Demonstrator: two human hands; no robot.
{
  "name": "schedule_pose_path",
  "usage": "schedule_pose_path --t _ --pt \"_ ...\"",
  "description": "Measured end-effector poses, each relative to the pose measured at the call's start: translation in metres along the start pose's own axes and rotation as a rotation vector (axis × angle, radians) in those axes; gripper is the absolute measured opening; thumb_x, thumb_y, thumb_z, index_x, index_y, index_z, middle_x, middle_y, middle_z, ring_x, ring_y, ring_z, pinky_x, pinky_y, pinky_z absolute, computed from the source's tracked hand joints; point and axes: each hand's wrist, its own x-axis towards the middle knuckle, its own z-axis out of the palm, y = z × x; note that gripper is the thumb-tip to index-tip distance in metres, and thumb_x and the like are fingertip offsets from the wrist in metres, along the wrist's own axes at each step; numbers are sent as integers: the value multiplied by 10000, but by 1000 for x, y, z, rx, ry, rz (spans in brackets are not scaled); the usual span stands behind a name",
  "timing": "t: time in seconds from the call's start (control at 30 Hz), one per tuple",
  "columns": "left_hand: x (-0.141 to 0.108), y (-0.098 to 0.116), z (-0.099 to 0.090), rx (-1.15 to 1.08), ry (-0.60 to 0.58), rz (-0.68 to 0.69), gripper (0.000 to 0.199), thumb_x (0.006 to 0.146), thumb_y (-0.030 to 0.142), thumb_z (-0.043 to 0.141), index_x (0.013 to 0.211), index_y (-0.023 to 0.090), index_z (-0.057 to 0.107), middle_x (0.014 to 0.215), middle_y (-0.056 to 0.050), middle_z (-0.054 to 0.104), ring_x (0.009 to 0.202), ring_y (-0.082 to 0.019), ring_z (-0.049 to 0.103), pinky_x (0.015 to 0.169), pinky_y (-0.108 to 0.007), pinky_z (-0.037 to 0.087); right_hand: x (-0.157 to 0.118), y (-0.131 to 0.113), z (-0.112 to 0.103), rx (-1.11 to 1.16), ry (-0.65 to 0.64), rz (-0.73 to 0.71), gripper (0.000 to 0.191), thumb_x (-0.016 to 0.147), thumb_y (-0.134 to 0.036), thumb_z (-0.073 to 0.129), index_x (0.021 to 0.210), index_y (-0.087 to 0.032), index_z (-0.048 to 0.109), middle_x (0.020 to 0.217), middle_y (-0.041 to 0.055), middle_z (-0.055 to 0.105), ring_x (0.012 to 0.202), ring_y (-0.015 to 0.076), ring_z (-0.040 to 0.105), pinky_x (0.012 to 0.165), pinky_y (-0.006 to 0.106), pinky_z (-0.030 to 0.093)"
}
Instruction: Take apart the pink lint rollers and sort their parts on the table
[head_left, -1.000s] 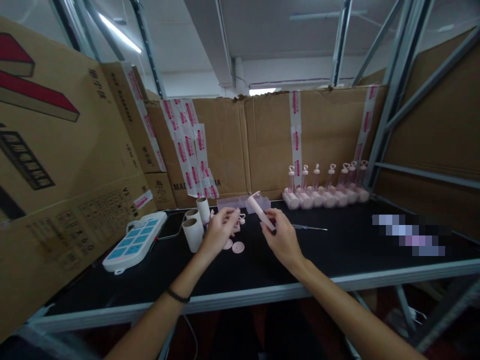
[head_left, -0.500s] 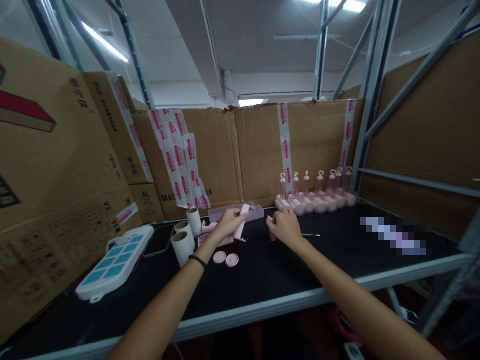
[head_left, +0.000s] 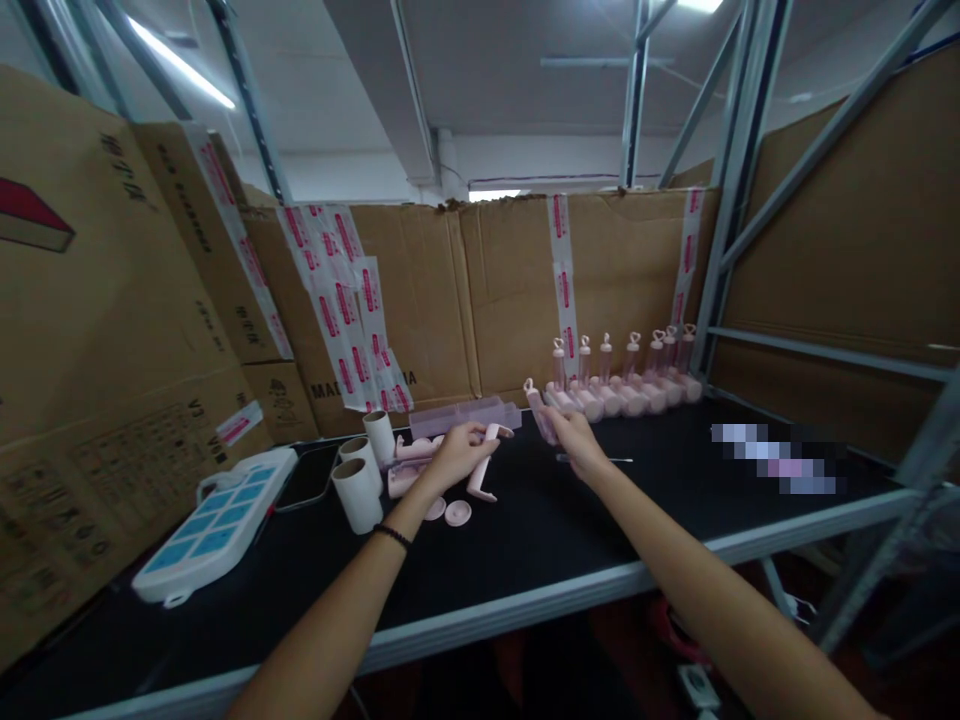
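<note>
My left hand [head_left: 459, 457] is closed around a pale pink plastic piece [head_left: 480, 480] with a bent arm at each end, tilted above the dark worktop. In my right hand [head_left: 574, 440] is a translucent pink tube [head_left: 538, 412] topped with a small loop, leaning up and to the left. A thin metal rod [head_left: 619, 459] shows on both sides of that hand; whether it is touched I cannot tell. Two round pink discs [head_left: 457, 513] lie below my left hand. More pink parts [head_left: 405, 482] are partly hidden behind that hand, with a translucent lilac tray [head_left: 457, 415] behind them.
Several pink pieces with loop-topped tubes [head_left: 634, 385] stand in a row at the back right. White cardboard rolls [head_left: 358, 497], a phone [head_left: 307, 478] and a power strip [head_left: 217, 525] are on the left. Cardboard walls [head_left: 517, 290] enclose the worktop [head_left: 525, 570]; a blurred patch [head_left: 776, 460] lies right.
My right hand has lifted and turned the loop-topped tube, which now shows more fully. The pink piece in my left hand has turned, so its bent ends point to the right. The view has shifted slightly.
</note>
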Motion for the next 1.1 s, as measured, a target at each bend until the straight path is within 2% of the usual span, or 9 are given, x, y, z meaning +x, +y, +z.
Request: schedule_pose_path --t 0.1,0.17,0.27,0.4,0.53,0.63,0.73,0.87,1.1 --pt "0 -2 11 142 -32 30 262 807 344 681 939 127 746 700 -36 683 626 -174 631 538 -241 444 -2 -4 0 259 -51 55 459 829 -663 611 742 -213 597 610 8 595 521 126 507 459 240 378" --pt "0 -5 19 235 -39 43 229 796 353 683 848 141 753 625 -20 651 580 -179 605 523 -251 415 -5 -8 2 391 -95 75 419 782 -620 696 800 -215 590 662 4 622 545 114 537 484 225 428" --pt "1 -8 26 347 -22 78 227 806 379 681 769 164 744 620 -22 654 584 -191 607 549 -269 413 -10 -15 7 541 -150 86 411 732 -533 785 904 -228 570 763 -2 670 590 101 588 561 223 509" --pt "0 -5 23 448 45 146 247 845 379 664 707 180 715 662 -46 677 658 -230 649 644 -311 475 -18 -21 13 647 -196 62 513 688 -411 863 1047 -255 532 822 -31 693 605 94 620 572 210 527" --pt "-5 13 16 483 223 249 299 976 187 409 1016 173 706 1049 -108 731 1037 -256 674 921 -367 503 -24 -26 16 667 -214 33 545 672 -365 895 1047 -253 514 846 -22 714 663 125 682 628 241 575" --pt "-11 28 16 501 261 352 321 1032 219 360 1225 187 615 1227 -101 677 1156 -224 635 1000 -356 488 -28 -27 20 657 -222 27 491 700 -414 880 998 -242 529 840 -16 717 708 145 713 684 271 597" --pt "-16 33 19 569 202 434 262 1006 287 511 1246 223 594 1224 -72 668 1132 -221 646 967 -334 506 -31 -25 26 635 -239 38 454 740 -507 834 988 -231 572 861 3 725 735 157 719 680 277 593" --pt "-16 27 17 721 175 451 264 985 200 524 1237 207 603 1203 -103 671 1117 -265 639 953 -384 485 -33 -23 29 590 -231 87 438 824 -634 690 884 -211 597 784 44 721 687 189 707 571 285 562" --pt "-23 38 23 956 175 426 407 920 279 658 1287 131 566 1200 -209 632 1122 -366 573 958 -483 397 -34 -22 31 496 -155 139 381 838 -566 624 732 -206 559 619 29 656 483 131 552 431 242 424"
